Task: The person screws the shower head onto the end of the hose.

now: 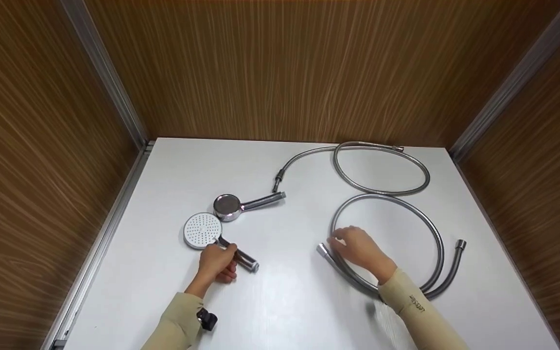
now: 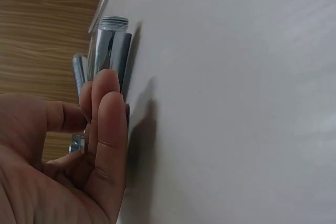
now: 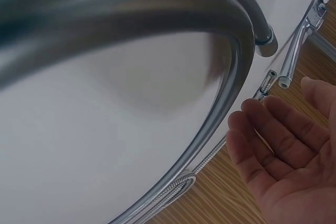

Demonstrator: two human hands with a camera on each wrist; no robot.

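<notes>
My left hand (image 1: 216, 262) pinches the dark chrome handle of a hand shower (image 1: 202, 230), whose round white face points up. In the left wrist view the threaded end (image 2: 114, 23) of that handle sticks out beyond the fingers. My right hand (image 1: 358, 247) hovers at the left side of a coiled grey shower hose (image 1: 439, 243), close to its chrome end fitting (image 1: 323, 250). The right wrist view shows this hand (image 3: 286, 153) with bent, loose fingers and nothing in the palm; whether a fingertip touches the hose, I cannot tell.
A second, smaller chrome hand shower (image 1: 227, 207) lies just behind the first. Toward the back, a thin metal hose (image 1: 428, 177) is looped, its fitting (image 1: 279, 176) near that shower's handle. Wood-grain panels (image 1: 280, 73) wall the white table (image 1: 163, 165) at the back and sides.
</notes>
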